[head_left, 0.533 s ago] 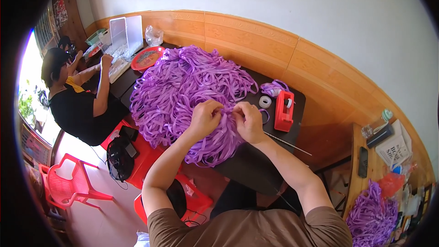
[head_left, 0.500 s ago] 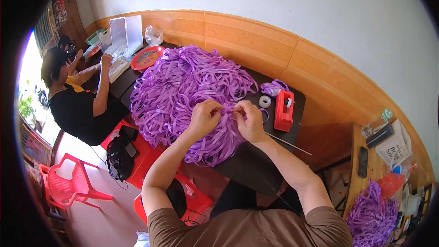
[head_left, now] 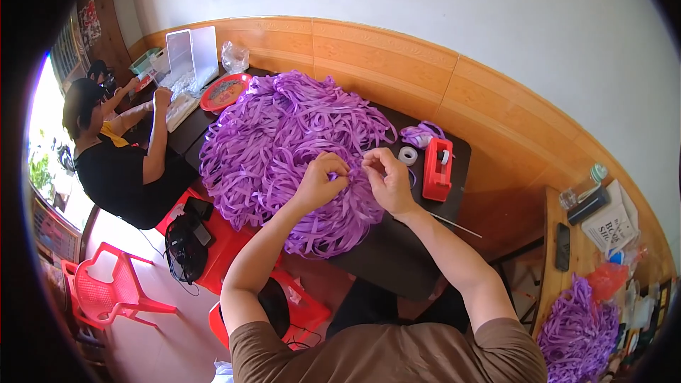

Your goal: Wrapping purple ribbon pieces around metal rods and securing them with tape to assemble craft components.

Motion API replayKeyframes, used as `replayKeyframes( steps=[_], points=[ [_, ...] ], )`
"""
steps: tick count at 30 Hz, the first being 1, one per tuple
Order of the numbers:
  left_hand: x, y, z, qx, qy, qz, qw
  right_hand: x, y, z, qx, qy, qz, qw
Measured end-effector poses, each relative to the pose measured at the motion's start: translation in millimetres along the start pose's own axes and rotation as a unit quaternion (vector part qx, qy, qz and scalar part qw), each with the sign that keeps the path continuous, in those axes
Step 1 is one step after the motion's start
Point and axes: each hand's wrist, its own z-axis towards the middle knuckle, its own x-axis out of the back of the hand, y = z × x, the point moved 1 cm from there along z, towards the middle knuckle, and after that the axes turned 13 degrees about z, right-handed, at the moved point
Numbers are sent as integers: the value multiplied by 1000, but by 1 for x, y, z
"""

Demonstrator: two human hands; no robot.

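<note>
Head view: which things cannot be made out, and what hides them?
Head view, beneath the purple ribbon pile: hidden by its strands.
Head view, whether left hand or right hand pinches a strand: too small, fingers overlap.
Head view, second ribbon heap: lower end cut off by picture edge.

Satiny cloth ribbon (head_left: 284, 124), smooth worktop (head_left: 386, 261).
Tape dispenser (head_left: 436, 184): glossy plastic. Chair (head_left: 106, 299): plastic. Wall panelling (head_left: 383, 62): glossy, wood-look. Shirt (head_left: 390, 356): matt cloth. Bag (head_left: 235, 58): clear, crinkled plastic.

Ribbon pile (head_left: 284, 120) on table (head_left: 386, 255), tape dispenser (head_left: 438, 177) to R (tape roll (head_left: 408, 150) btwn), plate (head_left: 208, 105) at pile's back L
</note>
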Motion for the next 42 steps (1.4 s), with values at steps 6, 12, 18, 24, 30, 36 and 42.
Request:
replayKeyframes(
  steps=[6,12,18,24,30,36,42],
  points=[
    [-8,-4,0,126,-32,-130,983,-2,-3,4,-73,-45,-27,996],
    [-3,-2,-1,215,25,-312,925,12,5,8,-5,57,3,998],
    [-11,-2,-12,196,-42,-228,953,2,-12,22,27,25,22,999],
    [-17,59,-27,65,-15,333,941,4,-20,42,66,-24,-7,997],
    [-6,20,-44,92,68,167,979,28,-22,51,254,-19,-234,938],
    [-2,29,-43,49,112,199,972,29,-30,56,259,-1,-276,925],
    [-5,32,-39,-3,109,278,954,5,-26,26,35,-136,-95,986]
  ],
)
